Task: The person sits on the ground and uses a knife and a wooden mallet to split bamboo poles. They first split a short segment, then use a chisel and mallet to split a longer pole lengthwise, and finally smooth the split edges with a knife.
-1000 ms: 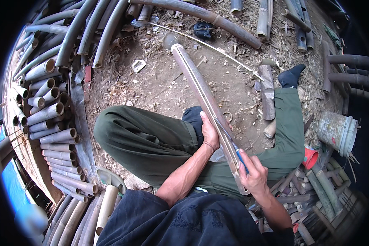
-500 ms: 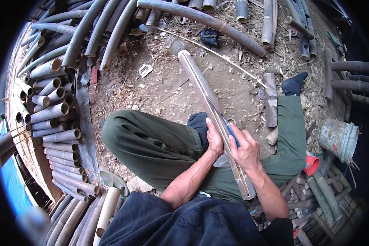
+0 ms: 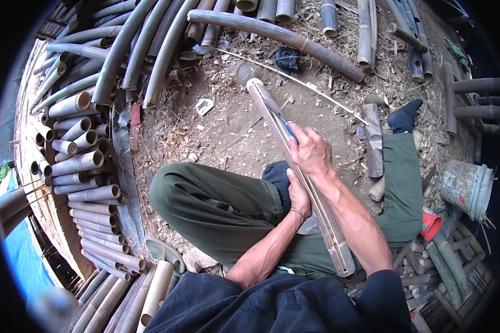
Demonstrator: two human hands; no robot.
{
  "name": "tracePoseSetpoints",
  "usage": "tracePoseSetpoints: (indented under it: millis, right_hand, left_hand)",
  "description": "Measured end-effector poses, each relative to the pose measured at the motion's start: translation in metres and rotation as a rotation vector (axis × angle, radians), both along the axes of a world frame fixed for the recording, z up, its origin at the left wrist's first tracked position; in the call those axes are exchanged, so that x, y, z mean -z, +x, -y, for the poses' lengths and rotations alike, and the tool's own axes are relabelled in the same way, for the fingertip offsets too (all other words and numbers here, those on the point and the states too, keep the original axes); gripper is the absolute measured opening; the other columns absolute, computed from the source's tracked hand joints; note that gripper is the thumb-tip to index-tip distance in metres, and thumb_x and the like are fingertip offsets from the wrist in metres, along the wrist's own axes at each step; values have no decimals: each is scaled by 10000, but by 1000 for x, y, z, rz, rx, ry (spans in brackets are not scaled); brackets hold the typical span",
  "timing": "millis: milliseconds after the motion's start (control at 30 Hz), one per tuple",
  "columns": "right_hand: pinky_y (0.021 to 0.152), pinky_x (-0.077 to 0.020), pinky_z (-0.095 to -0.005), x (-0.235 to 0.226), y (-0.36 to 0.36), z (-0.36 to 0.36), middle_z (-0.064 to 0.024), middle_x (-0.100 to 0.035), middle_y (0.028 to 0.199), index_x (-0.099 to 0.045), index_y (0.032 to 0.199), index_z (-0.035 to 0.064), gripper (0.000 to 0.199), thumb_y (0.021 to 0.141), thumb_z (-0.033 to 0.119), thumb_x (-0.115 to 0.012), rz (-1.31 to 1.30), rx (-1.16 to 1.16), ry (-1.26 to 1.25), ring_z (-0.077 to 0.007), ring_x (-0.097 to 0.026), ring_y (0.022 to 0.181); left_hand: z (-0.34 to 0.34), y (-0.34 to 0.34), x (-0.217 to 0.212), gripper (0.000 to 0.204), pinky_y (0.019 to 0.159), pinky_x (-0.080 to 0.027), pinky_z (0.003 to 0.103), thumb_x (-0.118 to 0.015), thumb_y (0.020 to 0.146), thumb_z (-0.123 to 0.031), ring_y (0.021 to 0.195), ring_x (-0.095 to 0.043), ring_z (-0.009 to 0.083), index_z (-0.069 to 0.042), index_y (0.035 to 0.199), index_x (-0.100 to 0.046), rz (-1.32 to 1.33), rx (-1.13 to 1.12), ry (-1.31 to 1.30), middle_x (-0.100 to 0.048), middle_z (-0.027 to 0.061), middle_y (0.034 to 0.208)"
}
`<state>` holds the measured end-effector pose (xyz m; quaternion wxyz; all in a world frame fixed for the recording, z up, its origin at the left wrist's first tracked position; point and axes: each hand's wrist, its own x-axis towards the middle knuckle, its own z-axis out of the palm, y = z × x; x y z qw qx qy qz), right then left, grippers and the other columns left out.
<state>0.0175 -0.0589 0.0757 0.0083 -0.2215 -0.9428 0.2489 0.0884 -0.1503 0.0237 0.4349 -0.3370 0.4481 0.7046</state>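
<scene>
Pale split bamboo pole [image 3: 305,183] lies across my lap, long axis running far-left to near-right. My right hand [image 3: 312,151], farther along it, has fingers closed on a blue-handled knife [image 3: 288,130]; my left hand [image 3: 299,195] presses its near side, fingers curled.

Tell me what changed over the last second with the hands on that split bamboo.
The right hand, gripping a blue-handled tool, has slid up the split bamboo pole, away from the body and toward its far end. The left hand stayed pressed against the pole beside the knee. The pole still lies across the lap, far end on the dirt; the stacked bamboo and the bucket have not moved.
</scene>
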Motion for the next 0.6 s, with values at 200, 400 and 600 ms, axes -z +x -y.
tracePoseSetpoints:
  millis: [200,400,600]
  right_hand:
    - [571,-587,-425,23,-42,1,-168,-641,835,-610,1230,140,318,921,212,-582,31,-3,33,-324,-691,650]
    - [488,-573,-361,34,-81,6,-173,-656,768,-604,1195,87,281,939,189,-552,192,26,48,-234,-692,643]
    - [672,-562,-459,7,-65,-24,-206,-656,849,-570,1286,113,376,923,211,-559,191,86,-195,-351,-682,783]
  left_hand:
    - [3,9,14,843,1026,-461,383,-267,944,-712,1156,-580,259,-11,1382,-433,-17,-47,66,-570,146,1298]
    - [0,-1,26,846,1005,-481,403,-279,937,-720,1151,-588,279,-14,1376,-434,12,-38,125,-571,149,1299]
    - [-4,2,2,867,981,-493,384,-280,936,-723,1130,-592,258,6,1367,-466,-92,112,-84,-574,140,1294]
